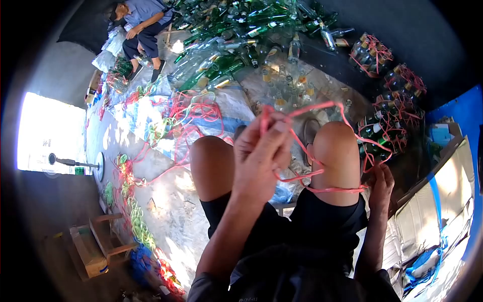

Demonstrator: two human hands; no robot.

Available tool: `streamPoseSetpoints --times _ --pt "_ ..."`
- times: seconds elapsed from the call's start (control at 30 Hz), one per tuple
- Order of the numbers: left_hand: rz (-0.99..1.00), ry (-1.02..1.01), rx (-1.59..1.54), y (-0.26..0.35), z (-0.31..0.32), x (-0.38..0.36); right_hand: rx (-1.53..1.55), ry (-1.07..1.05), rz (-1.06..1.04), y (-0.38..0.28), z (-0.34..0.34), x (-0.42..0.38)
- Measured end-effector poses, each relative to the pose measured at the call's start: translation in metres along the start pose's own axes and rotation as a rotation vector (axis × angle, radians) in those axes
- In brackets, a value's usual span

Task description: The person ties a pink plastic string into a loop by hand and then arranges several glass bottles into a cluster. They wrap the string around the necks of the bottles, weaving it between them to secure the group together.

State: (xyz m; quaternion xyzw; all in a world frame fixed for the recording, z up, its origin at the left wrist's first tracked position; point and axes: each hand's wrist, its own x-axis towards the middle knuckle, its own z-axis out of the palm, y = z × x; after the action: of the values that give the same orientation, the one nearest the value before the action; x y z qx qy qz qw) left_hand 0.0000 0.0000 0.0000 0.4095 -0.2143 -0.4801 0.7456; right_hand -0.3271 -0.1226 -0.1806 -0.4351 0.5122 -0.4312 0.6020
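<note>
A length of pink plastic string (pixel 334 190) runs in loose loops between my two hands, over my bare right knee. My left hand (pixel 264 156) is raised above my lap, its fingers pinched on the string. At the outer side of my right thigh, my right hand (pixel 381 183) pinches the other part of the string between thumb and fingers. Beyond my knees, several clear glass bottles (pixel 289 88) stand on the floor. Bottle bundles (pixel 371 54) tied with similar pink string stand at the right.
A large heap of green bottles (pixel 226 65) covers the back. Another person (pixel 146 22) sits at the upper left. Tangled pink and green string (pixel 193 113) lies on a sheet. A wooden stool (pixel 108 236) is at left, flattened cardboard (pixel 432 216) at right.
</note>
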Motion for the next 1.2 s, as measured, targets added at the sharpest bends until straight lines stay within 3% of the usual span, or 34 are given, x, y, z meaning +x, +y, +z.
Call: streamPoseSetpoints --times 0.07,0.2,0.3,0.33,0.37,0.5,0.6,0.67,0.77,0.83,1.03,1.1,1.13,1.17,1.2 --pt "0.023 -0.078 0.03 -0.015 0.008 0.003 -0.066 -0.079 -0.012 0.017 -0.013 0.005" --pt "-0.078 -0.062 0.084 -0.009 0.028 -0.003 -0.495 -0.093 -0.067 0.028 -0.009 0.003" --pt "-0.053 -0.127 0.147 -0.017 0.032 -0.005 -0.716 -0.12 -0.572 0.056 -0.015 0.003" --pt "-0.04 -0.136 0.177 -0.02 0.033 -0.006 -0.824 -0.126 -0.375 0.049 -0.018 -0.001" --pt "-0.027 -0.144 0.206 -0.024 0.033 -0.007 -0.805 -0.1 -0.409 0.044 -0.016 -0.002" --pt "0.049 -0.178 0.315 -0.045 0.033 -0.01 -0.701 -0.077 -0.562 -0.027 0.023 -0.021" --pt "-0.034 -0.23 0.393 -0.048 0.036 -0.015 -0.676 -0.085 -0.659 -0.092 0.054 -0.043" --pt "-0.048 -0.265 0.437 -0.049 0.04 -0.017 -0.652 -0.089 -0.833 -0.123 0.078 -0.054" --pt "0.01 -0.304 0.443 -0.052 0.048 -0.022 -0.751 -0.192 -0.925 -0.151 0.102 -0.07" --pt "-0.008 -0.327 0.469 -0.051 0.05 -0.024 -0.715 -0.318 -0.882 -0.151 0.109 -0.072" --pt "-0.044 -0.297 0.426 -0.051 0.043 -0.028 -0.638 -0.363 -0.728 -0.132 0.108 -0.076" --pt "0.007 -0.247 0.359 -0.058 0.039 -0.024 -0.636 -0.352 -0.66 -0.132 0.103 -0.075" --pt "0.061 -0.235 0.548 -0.047 0.035 -0.023 -0.639 -0.342 -0.621 -0.131 0.099 -0.076" --pt "0.072 -0.153 0.51 -0.05 0.035 -0.023 -0.61 -0.268 -0.602 -0.126 0.094 -0.074" --pt "-0.067 -0.113 0.542 -0.032 0.035 -0.024 -0.555 -0.203 -0.538 -0.125 0.09 -0.073"
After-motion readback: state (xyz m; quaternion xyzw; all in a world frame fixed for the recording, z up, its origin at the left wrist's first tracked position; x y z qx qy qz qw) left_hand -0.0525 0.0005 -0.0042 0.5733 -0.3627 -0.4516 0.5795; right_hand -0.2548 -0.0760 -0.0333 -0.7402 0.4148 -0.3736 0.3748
